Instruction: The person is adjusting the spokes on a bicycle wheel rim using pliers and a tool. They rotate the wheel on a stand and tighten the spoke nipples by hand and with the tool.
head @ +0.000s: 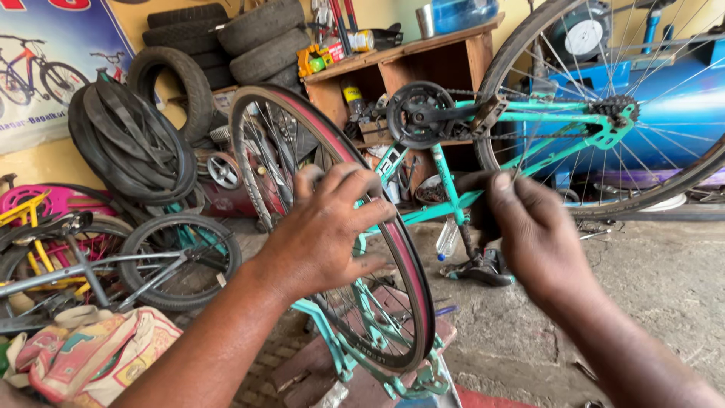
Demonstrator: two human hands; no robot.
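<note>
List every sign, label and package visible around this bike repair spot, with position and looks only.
Large blue wall poster with pictured bicycles: top left, rectangular, with a pale band across its lower part.
Yellow-labelled dark bottle: inside the wooden shelf unit, upright.
Small yellow and red pack: on the shelf top, left end.
Clear plastic bottle: on the concrete floor beyond the left hand.

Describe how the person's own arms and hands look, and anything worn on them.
Both forearms are bare, with no sleeves in view. The left hand and the right hand wear no gloves, and no rings, watch or bands show. The fingers look smudged with dark grime.
</note>
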